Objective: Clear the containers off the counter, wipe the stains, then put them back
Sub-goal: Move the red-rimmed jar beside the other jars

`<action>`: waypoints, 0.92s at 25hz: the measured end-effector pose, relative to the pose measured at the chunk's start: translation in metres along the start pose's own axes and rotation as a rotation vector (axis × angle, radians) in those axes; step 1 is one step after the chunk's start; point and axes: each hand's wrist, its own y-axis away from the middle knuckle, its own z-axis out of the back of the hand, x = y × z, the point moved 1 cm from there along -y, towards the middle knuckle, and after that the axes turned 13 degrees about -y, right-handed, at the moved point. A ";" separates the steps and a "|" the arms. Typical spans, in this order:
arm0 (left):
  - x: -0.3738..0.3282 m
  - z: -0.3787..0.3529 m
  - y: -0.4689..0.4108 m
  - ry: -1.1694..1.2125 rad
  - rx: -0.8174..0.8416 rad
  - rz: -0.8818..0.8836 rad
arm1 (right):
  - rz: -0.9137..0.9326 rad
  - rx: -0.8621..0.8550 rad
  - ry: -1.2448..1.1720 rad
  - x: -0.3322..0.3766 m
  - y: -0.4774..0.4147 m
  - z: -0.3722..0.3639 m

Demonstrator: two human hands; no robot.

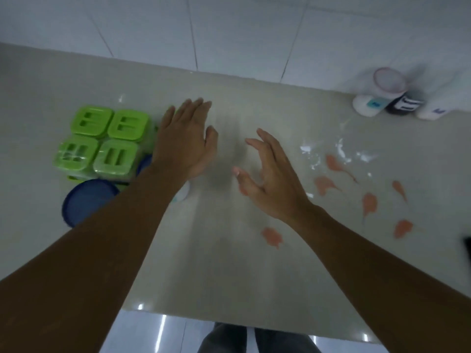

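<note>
Several green-lidded square containers (102, 141) stand packed together at the left of the beige counter (229, 263). A round blue lid (88, 201) lies in front of them, and another blue one (144, 164) peeks out beside my left forearm. My left hand (186, 138) hovers flat with straight fingers just right of the green containers, holding nothing. A white round object (182, 193) shows partly under my left wrist. My right hand (267, 174) is held on edge in mid-counter, fingers loosely spread and empty. Orange-pink stains (369, 202) and white smears (339, 149) mark the counter at the right.
A cluster of bottles and jars (390, 98), white and dark, stands at the back right against the tiled wall (229, 34). A dark object (467, 248) cuts in at the right edge. The counter's front edge (229, 318) is near my legs, with the floor below.
</note>
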 end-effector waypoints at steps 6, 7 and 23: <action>-0.113 -0.041 -0.071 0.054 0.140 -0.202 | -0.111 -0.168 0.052 -0.082 0.012 0.085; -0.132 -0.050 -0.082 0.072 0.164 -0.227 | -0.121 -0.191 0.053 -0.097 0.013 0.099; -0.198 -0.111 -0.129 0.035 0.276 -0.182 | -0.390 -0.332 0.397 -0.202 -0.116 0.208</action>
